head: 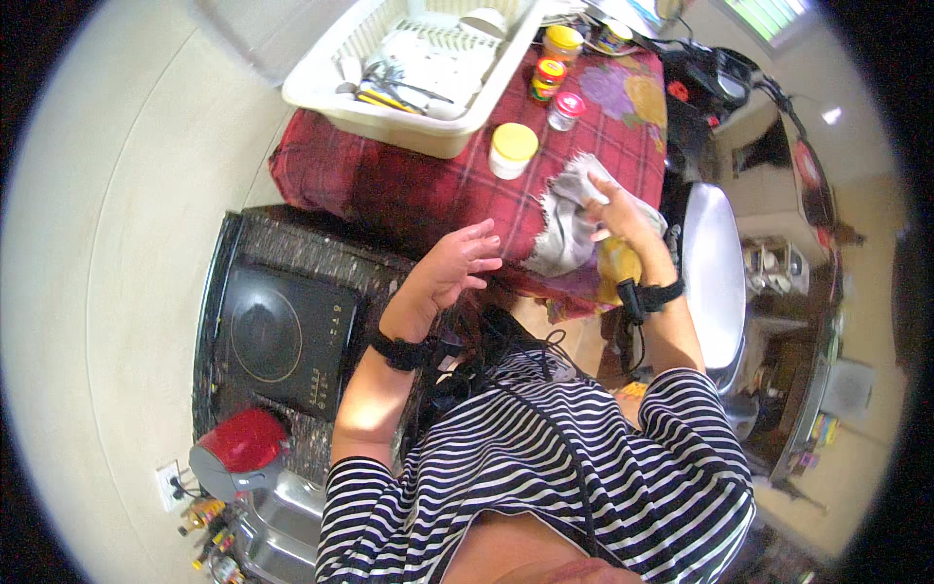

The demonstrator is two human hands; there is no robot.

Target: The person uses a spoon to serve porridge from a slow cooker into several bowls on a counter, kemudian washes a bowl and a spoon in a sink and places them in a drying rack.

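Note:
My right hand (620,215) is on a crumpled grey-white cloth (565,226) with frayed edges, which lies on a table under a red checked and floral tablecloth (467,190). Whether its fingers grip the cloth I cannot tell. My left hand (461,264) is raised near the table's front edge, fingers apart, holding nothing. Behind the hands stand a white jar with a yellow lid (514,150), a small clear jar with a pink-red lid (566,111), a labelled jar with a red and yellow lid (549,79) and another yellow-lidded jar (562,45).
A cream plastic basket (394,135) holding utensils stands at the table's back left. On the dark stone counter at left are an induction cooktop (288,336) and a red and grey appliance (244,449), beside a steel sink (281,525). A white chair seat or similar panel (713,277) stands right.

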